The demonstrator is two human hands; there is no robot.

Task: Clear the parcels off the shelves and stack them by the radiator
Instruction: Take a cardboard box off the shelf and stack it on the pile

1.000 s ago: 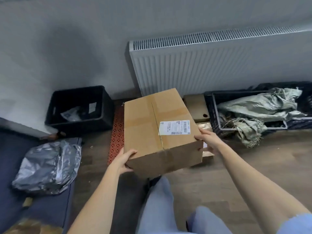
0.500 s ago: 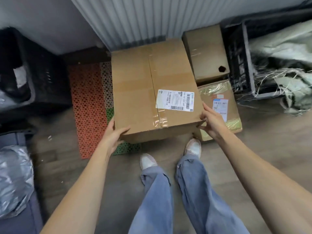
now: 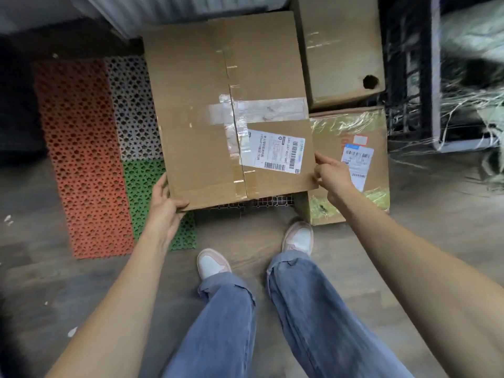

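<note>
Large cardboard parcel [image 3: 229, 110] low over perforated floor mats [image 3: 90, 159], below radiator [image 3: 169, 9]. Left hand [image 3: 163, 205] grips near corner; right hand [image 3: 331, 174] curled against its right edge. Two parcels [image 3: 343, 50] already alongside. Release pending; shelves unseen.

The wooden floor [image 3: 409, 255] carries everything here. At ten o'clock lies an orange perforated mat [image 3: 81, 159], with a grey mat tile [image 3: 131, 105] and a green mat tile [image 3: 147, 186] just beside it. At one o'clock sits a plain cardboard box [image 3: 341, 50], a plastic-wrapped labelled box [image 3: 354, 159] touching its near side. At three o'clock stands a black crate [image 3: 409, 77]. Two pink-and-white shoes [image 3: 212, 263] stand at six o'clock.
</note>
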